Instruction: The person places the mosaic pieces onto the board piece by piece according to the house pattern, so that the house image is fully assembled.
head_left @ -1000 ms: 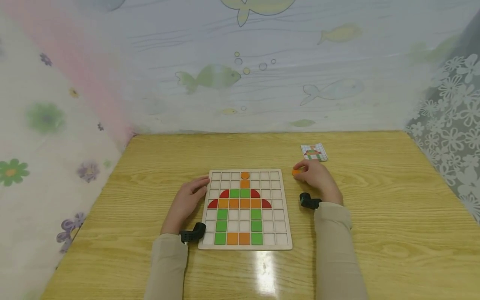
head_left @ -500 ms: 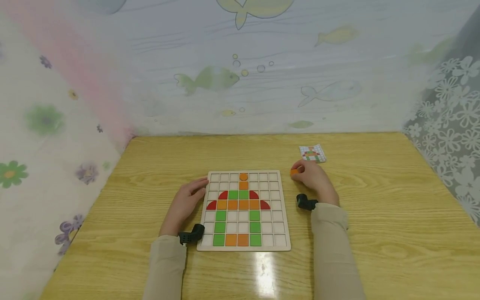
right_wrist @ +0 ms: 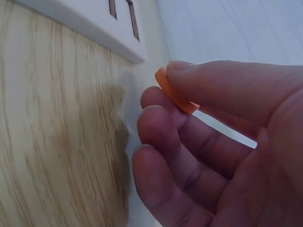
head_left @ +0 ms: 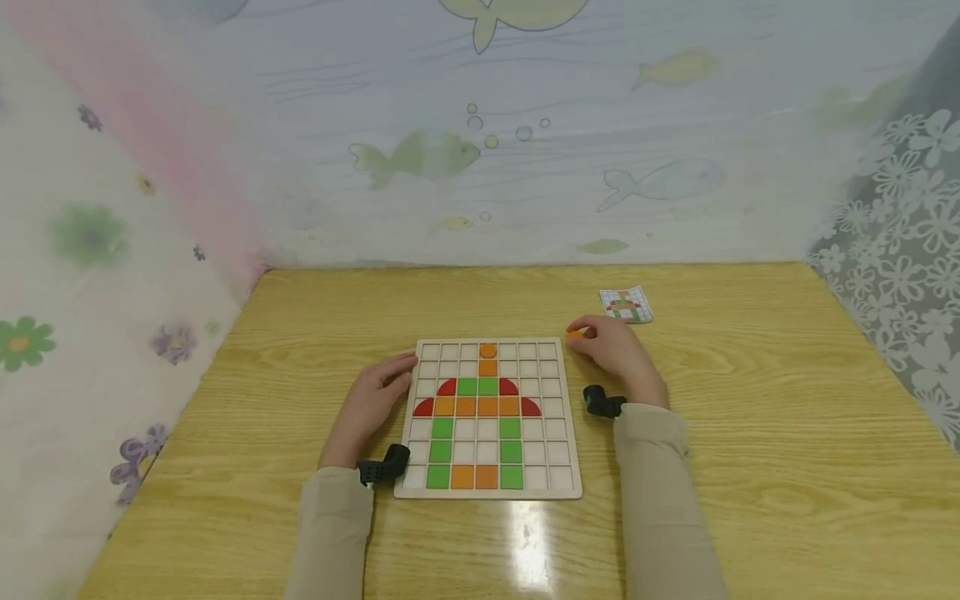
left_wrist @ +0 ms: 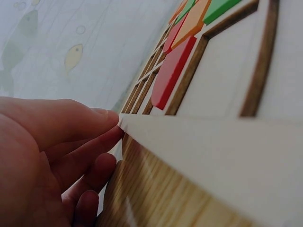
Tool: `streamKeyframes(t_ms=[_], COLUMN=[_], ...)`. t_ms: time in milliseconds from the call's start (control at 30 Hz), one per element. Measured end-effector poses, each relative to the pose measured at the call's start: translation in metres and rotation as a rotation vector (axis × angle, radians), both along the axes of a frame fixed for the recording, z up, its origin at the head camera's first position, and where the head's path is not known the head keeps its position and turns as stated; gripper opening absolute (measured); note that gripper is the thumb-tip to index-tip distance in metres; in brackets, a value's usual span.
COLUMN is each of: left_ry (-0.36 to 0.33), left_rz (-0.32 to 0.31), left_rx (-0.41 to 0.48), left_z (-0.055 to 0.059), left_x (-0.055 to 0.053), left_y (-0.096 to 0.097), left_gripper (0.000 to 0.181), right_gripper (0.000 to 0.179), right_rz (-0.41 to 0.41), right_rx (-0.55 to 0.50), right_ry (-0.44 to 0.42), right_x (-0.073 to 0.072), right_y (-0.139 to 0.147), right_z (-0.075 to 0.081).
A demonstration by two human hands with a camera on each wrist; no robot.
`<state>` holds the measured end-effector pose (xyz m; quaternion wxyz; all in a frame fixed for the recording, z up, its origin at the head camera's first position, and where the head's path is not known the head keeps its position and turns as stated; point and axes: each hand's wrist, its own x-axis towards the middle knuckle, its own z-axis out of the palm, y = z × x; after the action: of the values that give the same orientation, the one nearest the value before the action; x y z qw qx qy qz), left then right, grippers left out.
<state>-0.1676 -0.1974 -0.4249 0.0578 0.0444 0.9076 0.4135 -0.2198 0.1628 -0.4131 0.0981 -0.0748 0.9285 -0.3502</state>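
A wooden grid board (head_left: pixel 558 417) lies on the table, its cells partly filled with green squares (head_left: pixel 442 427), orange squares (head_left: pixel 465 407), curved-edged red pieces (head_left: pixel 530 407) and one orange disc (head_left: pixel 488 351) in the top row. My left hand (head_left: pixel 369 408) rests at the board's left edge; in the left wrist view its thumb and forefinger tips touch the rim (left_wrist: pixel 189 151). Between thumb and fingers my right hand (head_left: pixel 618 350) pinches a thin orange piece (right_wrist: pixel 177 92), just off the board's upper right corner. Seen nearly edge-on, the piece does not show its full outline.
A small printed card (head_left: pixel 626 305) with a coloured grid picture lies behind my right hand. The wood-grain table (head_left: pixel 337 308) ends at a wall (head_left: pixel 540 200) with fish drawings. Dark wrist cameras (head_left: pixel 603 402) sit on both wrists.
My right hand has moved left with the orange piece, closer to the board's upper right corner. The left hand and the board stay in place.
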Motion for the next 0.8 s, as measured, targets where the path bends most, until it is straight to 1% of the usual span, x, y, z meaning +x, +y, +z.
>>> streamKeyframes(t_ms=[233,500,633,800], left_ry=[0.004,0.008,0.006,0.004], left_rz=[-0.007,-0.004,-0.007,-0.004], left_rx=[0.002,-0.004,-0.002,0.002], left_z=[0.001,0.003,0.002,0.001], left_x=[0.0,0.001,0.0,-0.001], left_y=[0.001,0.001,0.001,0.001], left_gripper=[0.034,0.034,0.034,0.034], right_gripper=[0.027,0.024,0.024,0.024], right_rz=[0.034,0.066,0.08,0.093], right_rx=[-0.012,-0.028,-0.032,-0.021], right_ry=[0.017,0.084,0.084,0.072], right_x=[0.0,0.002,0.001,-0.001], right_y=[-0.011,-0.03,-0.038,-0.045], right_z=[0.003,0.006,0.007,0.003])
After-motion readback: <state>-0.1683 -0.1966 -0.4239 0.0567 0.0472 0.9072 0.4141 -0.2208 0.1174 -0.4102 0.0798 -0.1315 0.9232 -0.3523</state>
